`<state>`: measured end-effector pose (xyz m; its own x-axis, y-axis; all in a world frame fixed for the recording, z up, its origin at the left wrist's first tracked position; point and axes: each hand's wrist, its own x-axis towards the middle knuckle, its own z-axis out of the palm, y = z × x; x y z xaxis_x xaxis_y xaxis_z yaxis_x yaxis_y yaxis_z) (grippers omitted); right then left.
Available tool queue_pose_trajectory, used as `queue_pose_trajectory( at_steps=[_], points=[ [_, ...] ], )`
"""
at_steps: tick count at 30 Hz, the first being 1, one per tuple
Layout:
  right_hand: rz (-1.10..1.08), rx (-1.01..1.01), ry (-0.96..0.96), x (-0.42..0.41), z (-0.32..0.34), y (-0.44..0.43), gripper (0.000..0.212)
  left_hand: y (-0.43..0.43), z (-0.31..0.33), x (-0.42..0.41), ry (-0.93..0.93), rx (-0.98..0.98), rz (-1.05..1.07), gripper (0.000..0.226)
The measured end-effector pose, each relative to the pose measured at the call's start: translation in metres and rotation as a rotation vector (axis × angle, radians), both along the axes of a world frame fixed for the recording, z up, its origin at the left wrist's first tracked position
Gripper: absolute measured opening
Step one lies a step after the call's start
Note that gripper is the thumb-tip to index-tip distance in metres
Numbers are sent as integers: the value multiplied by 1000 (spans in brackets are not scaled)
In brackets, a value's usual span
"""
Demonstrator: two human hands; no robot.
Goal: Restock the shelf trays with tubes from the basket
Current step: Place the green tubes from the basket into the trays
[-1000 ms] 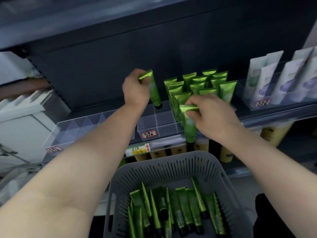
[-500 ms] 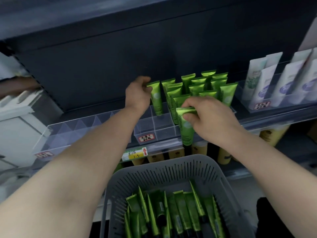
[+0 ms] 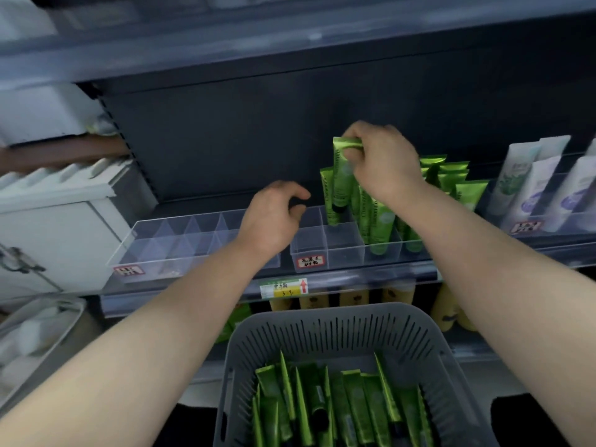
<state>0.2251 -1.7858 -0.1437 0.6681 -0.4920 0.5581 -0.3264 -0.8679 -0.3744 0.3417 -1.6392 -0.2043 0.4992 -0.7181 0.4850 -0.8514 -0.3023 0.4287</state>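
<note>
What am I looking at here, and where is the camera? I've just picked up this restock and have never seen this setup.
There is no machine here. These are a person's two bare arms, filmed by one wide-angle camera worn on the head, looking forward and down.

The right hand pinches the flat top end of a green tube, cap end down, above the clear divided tray on the shelf. Other green tubes already stand upright in that tray.

The left hand hovers over the tray's left end, with its fingers loosely curled and holding nothing.

Below the shelf, a grey basket holds spare tubes lying down. White tubes stand in another tray further right.
</note>
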Motion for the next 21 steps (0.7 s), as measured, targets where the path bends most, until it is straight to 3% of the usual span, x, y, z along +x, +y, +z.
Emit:
queue_pose_trajectory(
  at_steps=[7,11,17,21],
  points=[
    [-29,-70,376,32,-19,-14,24,4,-6,-2,13,32,-13,24],
    [-42,-116,471,36,-28,-15,34,3,-11,-3,-11,62,-35,25],
    [-49,-184,490,37,-34,-19,37,5,-16,-9,-51,128,-46,28],
    [-27,-278,324,26,-35,-12,39,7,-19,-15,-67,131,-41,30]
  ],
)
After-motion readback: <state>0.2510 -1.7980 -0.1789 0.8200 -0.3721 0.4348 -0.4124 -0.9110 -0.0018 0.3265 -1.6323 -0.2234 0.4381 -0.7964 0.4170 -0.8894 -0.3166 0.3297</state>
